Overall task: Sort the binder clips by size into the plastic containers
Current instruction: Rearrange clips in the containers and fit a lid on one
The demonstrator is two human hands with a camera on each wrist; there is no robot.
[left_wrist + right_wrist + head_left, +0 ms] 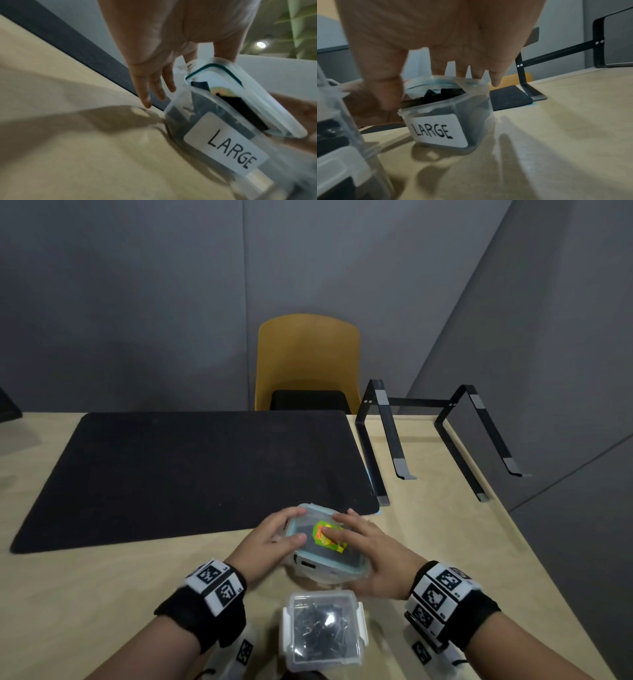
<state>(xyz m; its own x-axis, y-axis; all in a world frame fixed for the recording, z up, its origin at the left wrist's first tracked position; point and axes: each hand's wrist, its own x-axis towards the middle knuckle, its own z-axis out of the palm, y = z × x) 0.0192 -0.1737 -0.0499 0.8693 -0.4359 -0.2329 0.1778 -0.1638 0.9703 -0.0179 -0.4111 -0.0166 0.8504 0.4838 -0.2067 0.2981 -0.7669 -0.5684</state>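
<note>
Seating the lid [327,537] on the box labelled LARGE [447,115] appears to be the step in hand; the box stands on the table [102,594] at the mat's [191,470] near edge, dark clips inside. The lid sits skewed, one edge raised. The left hand [270,537] curls round the lid's left edge, and the right hand [370,556] lies flat with fingers pressing; I judge the lid needs squaring before firm, even pressure. A second box of clips [323,631] stands just nearer.

Grey panelled walls [171,285] behind a pale wooden tabletop [102,594]. Black mat [191,470] across its far half. Yellow chair [308,361] with dark seat pushed in at the far edge. Black metal stand [424,433] at right. Round ceiling light [261,44] overhead.
</note>
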